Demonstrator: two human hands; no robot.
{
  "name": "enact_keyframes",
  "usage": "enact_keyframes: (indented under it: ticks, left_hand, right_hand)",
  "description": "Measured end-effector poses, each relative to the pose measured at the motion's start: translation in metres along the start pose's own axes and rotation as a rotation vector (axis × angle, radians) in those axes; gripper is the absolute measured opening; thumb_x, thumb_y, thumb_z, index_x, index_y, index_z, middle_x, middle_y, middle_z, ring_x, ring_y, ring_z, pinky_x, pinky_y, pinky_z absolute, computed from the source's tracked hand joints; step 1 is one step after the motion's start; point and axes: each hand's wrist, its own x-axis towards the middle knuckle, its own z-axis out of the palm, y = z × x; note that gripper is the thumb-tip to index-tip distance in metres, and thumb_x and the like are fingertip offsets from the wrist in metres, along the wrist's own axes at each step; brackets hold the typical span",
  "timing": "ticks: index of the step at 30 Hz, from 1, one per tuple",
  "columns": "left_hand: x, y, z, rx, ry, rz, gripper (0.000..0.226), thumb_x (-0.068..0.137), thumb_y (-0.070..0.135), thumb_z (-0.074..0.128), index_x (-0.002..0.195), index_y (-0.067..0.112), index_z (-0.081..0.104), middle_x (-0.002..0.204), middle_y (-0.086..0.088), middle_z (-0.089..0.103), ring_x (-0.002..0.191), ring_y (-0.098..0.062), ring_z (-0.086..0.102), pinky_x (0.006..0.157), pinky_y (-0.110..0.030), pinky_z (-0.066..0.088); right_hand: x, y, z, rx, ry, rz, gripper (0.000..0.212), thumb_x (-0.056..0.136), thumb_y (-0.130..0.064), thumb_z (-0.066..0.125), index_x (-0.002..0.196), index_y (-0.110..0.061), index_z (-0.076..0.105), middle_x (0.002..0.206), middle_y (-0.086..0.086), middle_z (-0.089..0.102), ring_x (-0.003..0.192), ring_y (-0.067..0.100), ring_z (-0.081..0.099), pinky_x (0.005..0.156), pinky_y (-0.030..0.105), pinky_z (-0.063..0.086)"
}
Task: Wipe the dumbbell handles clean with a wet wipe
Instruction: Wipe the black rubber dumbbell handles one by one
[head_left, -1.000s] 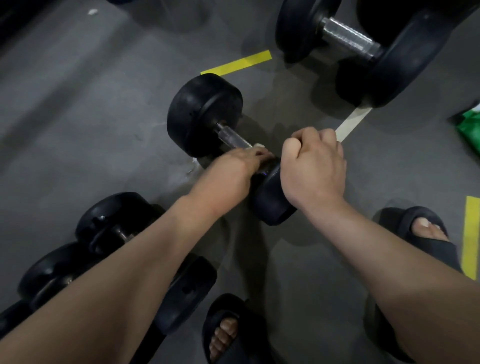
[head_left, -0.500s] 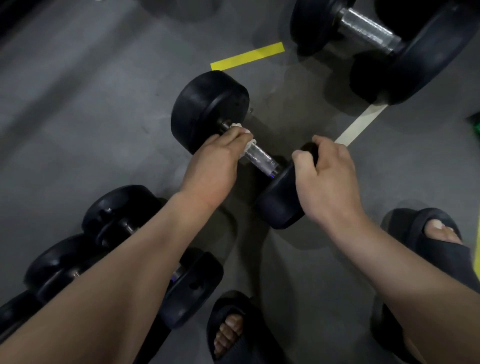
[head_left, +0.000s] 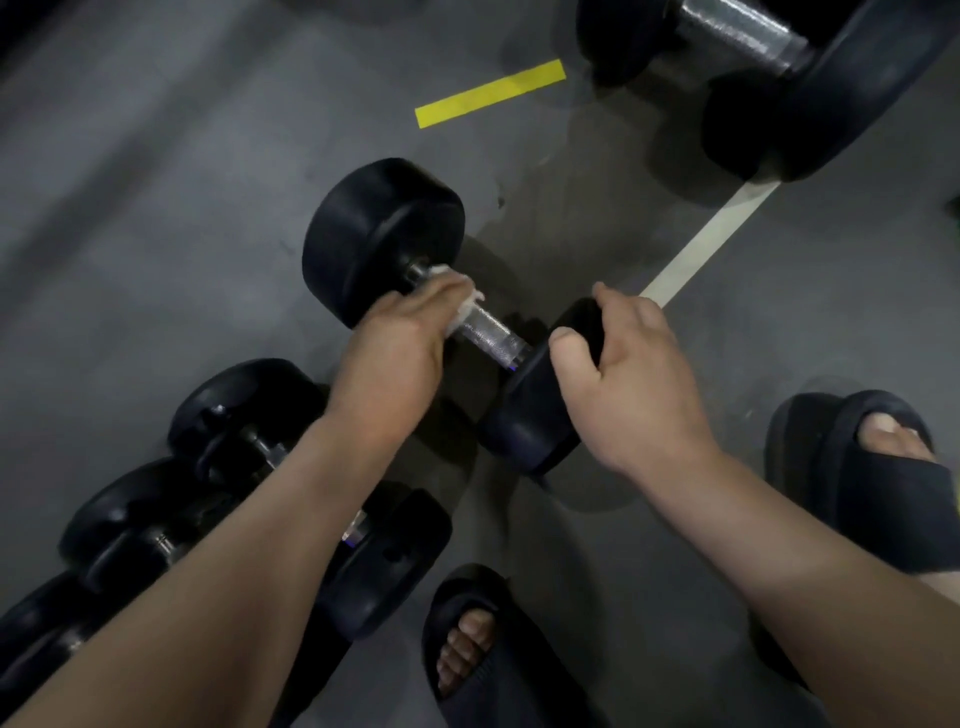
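On the floor (head_left: 156, 208), my right hand (head_left: 634, 374) grips the dumbbell (head_left: 384, 234) by its near head (head_left: 524, 421). My left hand (head_left: 400, 338), curled round the wet wipe (head_left: 467, 301), has slid up the handle (head_left: 493, 332) to the far end, so one pass is probably done.

The left hand (head_left: 395, 338) hides most of the wet wipe (head_left: 474, 299); at one o'clock, the top edge crops a larger dumbbell (head_left: 737, 31).

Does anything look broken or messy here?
Nothing stands out. The dumbbell lies whole on the floor; the left hand holds the wet wipe round its handle, the right hand grips its near end.
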Motion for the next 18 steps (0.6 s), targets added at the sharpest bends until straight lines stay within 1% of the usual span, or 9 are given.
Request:
enact_keyframes:
  ticks: [2,4,6,9,11,12,14,16,18]
  left_hand:
    - [0.0,0.003,-0.003,0.011,-0.024,-0.035,0.048,0.092,0.01,0.038,0.133,0.013,0.064,0.138,-0.002,0.063,0.109,-0.03,0.066,0.098,-0.037,0.05]
    - [-0.005,0.015,0.0,-0.039,-0.074,0.094,0.043,0.091,0.003,0.047,0.128,0.011,0.067,0.133,-0.004,0.066,0.114,-0.028,0.064,0.101,-0.036,0.048]
    - [-0.014,0.023,0.001,-0.051,-0.114,0.187,0.043,0.093,0.005,0.052,0.132,0.012,0.066,0.136,-0.001,0.064,0.118,-0.025,0.059,0.104,-0.041,0.047]
    - [-0.018,0.016,0.002,0.061,0.043,0.149,0.039,0.093,0.009,0.065,0.131,0.018,0.068,0.134,0.007,0.066,0.114,-0.024,0.05,0.094,-0.051,0.048]
    - [-0.019,0.007,0.005,0.111,0.099,0.135,0.04,0.093,0.004,0.066,0.132,0.012,0.066,0.134,0.0,0.065,0.128,-0.028,0.045,0.101,-0.054,0.045]
    - [-0.02,0.005,0.007,0.109,0.08,0.154,0.044,0.093,-0.001,0.063,0.136,0.008,0.062,0.138,-0.006,0.061,0.137,-0.03,0.042,0.107,-0.054,0.042]
    - [-0.025,0.009,0.01,0.066,-0.041,0.184,0.054,0.094,-0.008,0.056,0.147,0.003,0.049,0.151,-0.012,0.048,0.148,-0.029,0.034,0.118,-0.049,0.036]
    - [-0.03,0.017,0.009,0.066,-0.145,0.231,0.057,0.097,-0.001,0.043,0.153,0.005,0.039,0.159,-0.012,0.038,0.152,-0.025,0.026,0.123,-0.045,0.029]
    - [-0.031,0.017,0.005,0.137,-0.174,0.266,0.06,0.096,0.005,0.041,0.156,0.007,0.034,0.163,-0.01,0.032,0.154,-0.023,0.022,0.125,-0.044,0.023]
  right_hand:
    - [-0.004,-0.003,0.001,-0.008,0.004,-0.013,0.069,0.095,-0.05,0.042,0.155,-0.016,0.035,0.151,0.004,0.04,0.141,0.02,0.036,0.113,0.034,0.033]
    - [-0.008,-0.005,0.002,-0.014,0.002,-0.016,0.07,0.094,-0.051,0.041,0.155,-0.016,0.034,0.152,0.004,0.039,0.141,0.021,0.035,0.114,0.036,0.033]
    - [-0.009,-0.007,0.002,-0.021,0.001,-0.016,0.071,0.094,-0.052,0.039,0.155,-0.016,0.034,0.152,0.005,0.038,0.141,0.022,0.035,0.114,0.037,0.034]
    - [-0.006,-0.007,0.001,-0.058,-0.013,-0.006,0.071,0.093,-0.052,0.037,0.154,-0.015,0.035,0.151,0.007,0.039,0.139,0.025,0.037,0.114,0.04,0.036]
    - [-0.003,-0.007,-0.001,-0.099,-0.033,-0.002,0.07,0.093,-0.051,0.036,0.153,-0.015,0.036,0.15,0.008,0.04,0.138,0.028,0.039,0.113,0.043,0.037]
    - [-0.002,-0.008,-0.002,-0.114,-0.038,-0.002,0.07,0.094,-0.051,0.036,0.153,-0.014,0.036,0.149,0.009,0.04,0.137,0.029,0.04,0.112,0.044,0.038]
    - [-0.002,-0.009,-0.002,-0.121,-0.043,-0.003,0.069,0.094,-0.049,0.035,0.152,-0.012,0.037,0.148,0.011,0.041,0.135,0.03,0.041,0.111,0.043,0.038]
    - [-0.002,-0.009,-0.002,-0.115,-0.038,-0.002,0.071,0.093,-0.049,0.034,0.152,-0.01,0.037,0.146,0.012,0.042,0.135,0.03,0.041,0.112,0.04,0.038]
    - [-0.003,-0.009,0.001,-0.109,-0.026,-0.004,0.073,0.091,-0.051,0.032,0.152,-0.01,0.037,0.146,0.012,0.042,0.135,0.03,0.041,0.112,0.039,0.038]
